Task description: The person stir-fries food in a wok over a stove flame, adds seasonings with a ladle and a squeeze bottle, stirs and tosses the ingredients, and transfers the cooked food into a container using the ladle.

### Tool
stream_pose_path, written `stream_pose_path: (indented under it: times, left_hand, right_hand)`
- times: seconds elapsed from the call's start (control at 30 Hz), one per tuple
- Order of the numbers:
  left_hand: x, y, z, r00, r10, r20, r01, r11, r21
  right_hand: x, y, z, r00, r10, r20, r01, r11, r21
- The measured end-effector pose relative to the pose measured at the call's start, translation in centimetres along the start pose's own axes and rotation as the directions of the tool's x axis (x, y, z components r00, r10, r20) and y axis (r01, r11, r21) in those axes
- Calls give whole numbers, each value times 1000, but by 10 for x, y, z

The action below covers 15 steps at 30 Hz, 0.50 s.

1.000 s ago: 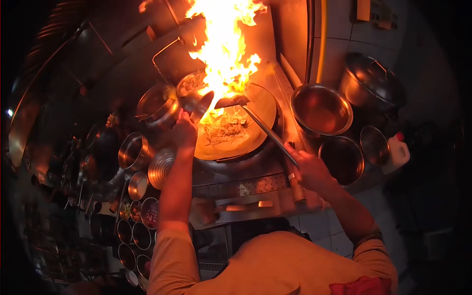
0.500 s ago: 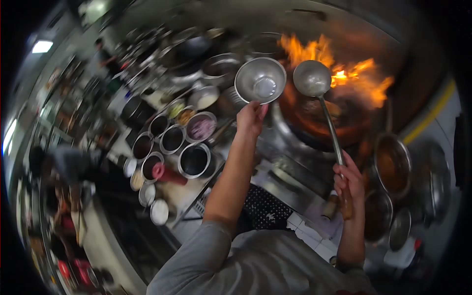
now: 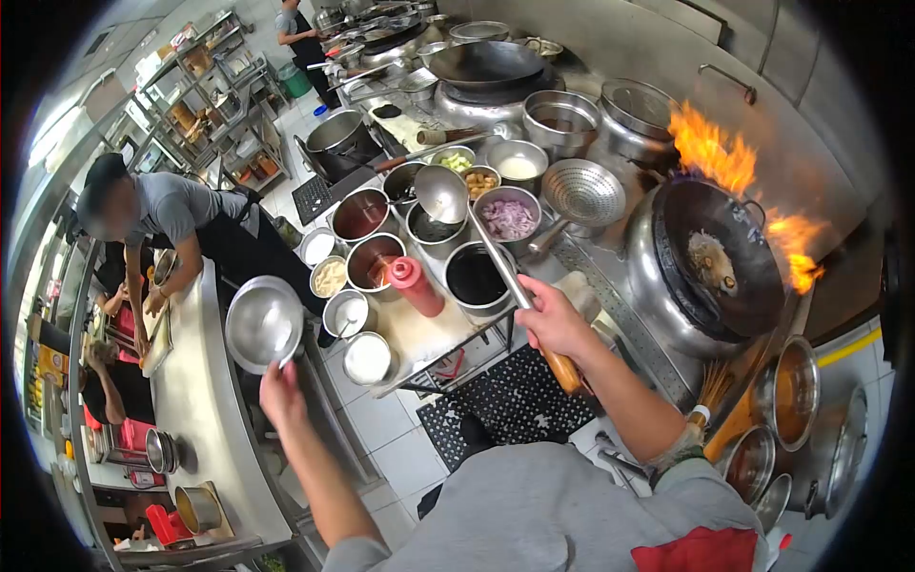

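Since half a second ago, our metal bowl point(image 3: 264, 329) has swung from the upper middle, beside the flames point(image 3: 724, 172), to the left of the frame, and our ladle point(image 3: 441, 194) has come away from the fire to the middle; our whole view has turned too. Our left hand point(image 3: 283, 393) grips the bowl at its lower rim, though blur hides the exact placing of the fingers. Our right hand point(image 3: 553, 319) is wrapped round the ladle's handle, above its wooden end. We see the ladle's head in front of a pot of dark liquid point(image 3: 434, 232), but cannot tell whether they touch.

Just right of it we have a pot of chopped purple pieces point(image 3: 510, 220), and below, a red squeeze bottle point(image 3: 419, 291) upright among the containers. At the right of the frame, our wok point(image 3: 681, 214) sits tilted on the stove, with food point(image 3: 710, 262) in it and flames along its far edge. A co-worker point(image 3: 181, 214) leans over the counter point(image 3: 205, 400) at our left.
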State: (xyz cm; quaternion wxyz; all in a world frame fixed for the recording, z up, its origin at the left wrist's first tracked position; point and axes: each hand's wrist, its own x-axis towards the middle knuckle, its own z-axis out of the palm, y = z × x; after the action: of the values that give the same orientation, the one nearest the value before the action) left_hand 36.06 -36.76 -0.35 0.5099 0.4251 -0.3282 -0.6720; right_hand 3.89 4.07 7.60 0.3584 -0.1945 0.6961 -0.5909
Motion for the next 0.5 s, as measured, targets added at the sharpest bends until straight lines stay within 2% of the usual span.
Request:
stream_pose_path:
  times: [0.03,0.07,0.13,0.2,0.33,0.47,0.5]
  left_hand:
    - [11,5,-45,984,54,-171,-41,996,77]
    - [20,12,-86,961,35,-274,-15,997,76]
    - [46,23,-179,911,-7,-413,39,997,69]
    - [69,34,-268,883,-30,-468,62,997,52]
    - [87,60,-364,835,22,-550,-59,997,-51]
    - [95,69,-385,857,96,-505,-178,977,-115]
    - [98,73,-385,876,81,-475,-140,986,-89]
  right_hand:
    - [12,6,10,1000,-5,-11,4,1000,-27]
    - [25,12,19,1000,-10,-23,9,998,-54]
    - [38,14,34,999,-17,-52,12,996,-90]
    - [44,12,44,997,-7,-73,-2,992,-124]
    - [47,0,58,994,23,-108,-40,986,-160]
    - [50,2,66,992,36,-124,-57,984,-168]
    - [48,-2,68,991,51,-126,-70,986,-151]
